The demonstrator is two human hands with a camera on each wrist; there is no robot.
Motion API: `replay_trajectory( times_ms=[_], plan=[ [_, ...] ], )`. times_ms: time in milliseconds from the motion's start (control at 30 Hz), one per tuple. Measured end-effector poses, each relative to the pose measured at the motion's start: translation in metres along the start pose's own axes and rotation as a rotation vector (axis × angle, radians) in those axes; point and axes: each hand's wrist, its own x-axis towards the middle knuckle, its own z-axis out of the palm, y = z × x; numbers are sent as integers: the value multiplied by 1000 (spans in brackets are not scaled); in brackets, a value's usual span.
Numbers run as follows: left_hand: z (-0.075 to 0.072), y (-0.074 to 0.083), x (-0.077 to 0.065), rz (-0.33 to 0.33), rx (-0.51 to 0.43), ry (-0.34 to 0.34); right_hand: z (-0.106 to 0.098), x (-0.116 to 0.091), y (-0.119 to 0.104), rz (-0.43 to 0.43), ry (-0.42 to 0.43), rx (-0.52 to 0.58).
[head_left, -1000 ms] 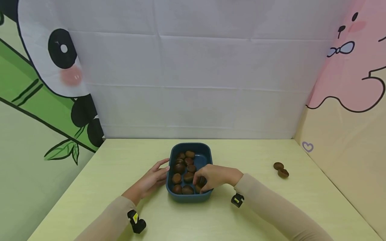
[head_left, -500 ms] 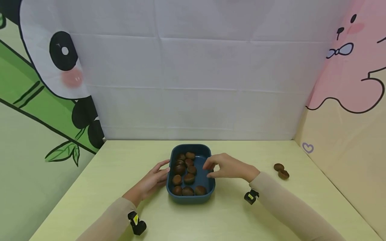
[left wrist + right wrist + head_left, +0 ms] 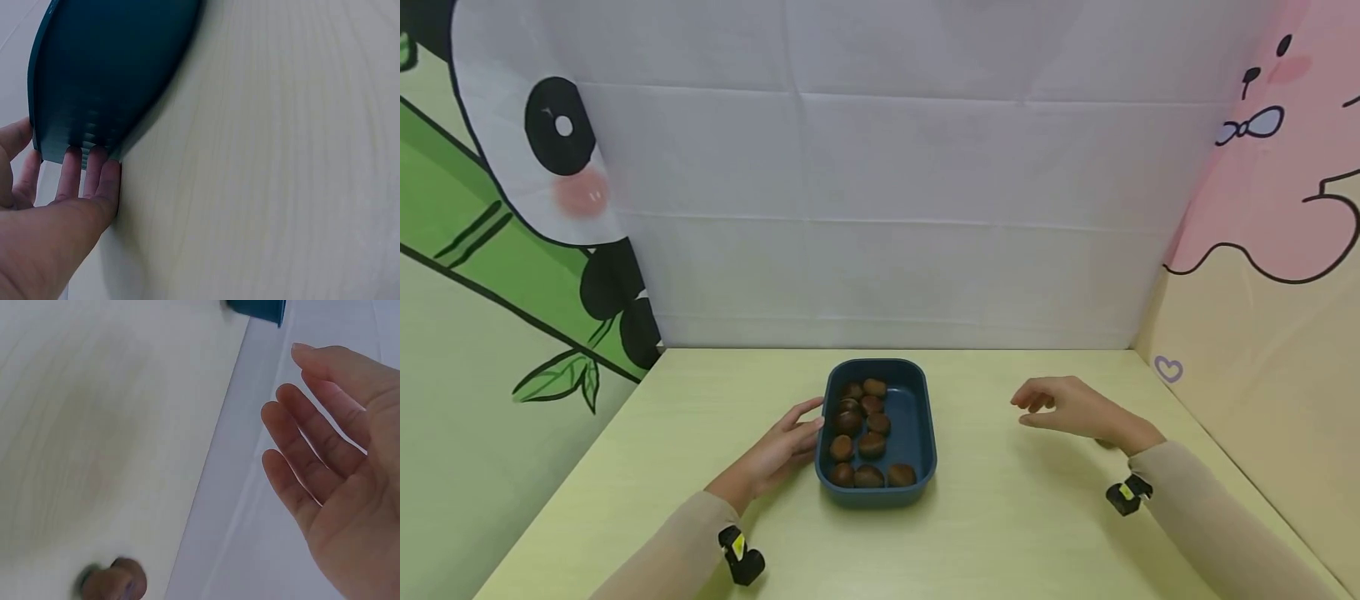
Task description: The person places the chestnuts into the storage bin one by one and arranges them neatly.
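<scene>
A dark blue rectangular box [image 3: 911, 425] stands mid-table with several brown chestnuts [image 3: 872, 445] inside, mostly along its left side and near end. My left hand [image 3: 782, 450] touches the box's left wall with extended fingers [image 3: 70, 172], as the left wrist view also shows. Away to the right of the box, my right hand [image 3: 1071, 407] hovers over the table, its fingers loosely bent and nothing in them. Two loose chestnuts [image 3: 115, 580] lie on the table below it; in the head view the right wrist hides most of them.
The pale wooden table [image 3: 970, 533] meets a white cloth backdrop [image 3: 895, 275] at its far edge. Printed side panels flank it, with a panda on the left and a pink animal [image 3: 1270, 200] on the right.
My right hand has let go of a chestnut at the box's near right corner, then lifted out and swung right toward the loose chestnuts. The left hand stays at the box.
</scene>
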Motion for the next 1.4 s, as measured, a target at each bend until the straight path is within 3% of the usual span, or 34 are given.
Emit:
replay_trajectory(
  times_ms=[367,567,833,1400],
  plan=[
    [1,0,0,1,-2,-8,-13,-63,60,205,32,-150],
    [1,1,0,0,-4,-9,-15,-79,74,267,42,-117],
    [2,1,0,-3,-4,-3,-13,-85,83,287,33,-55],
    [1,3,-3,-3,-14,-5,-10,-76,84,295,0,-67]
  ],
)
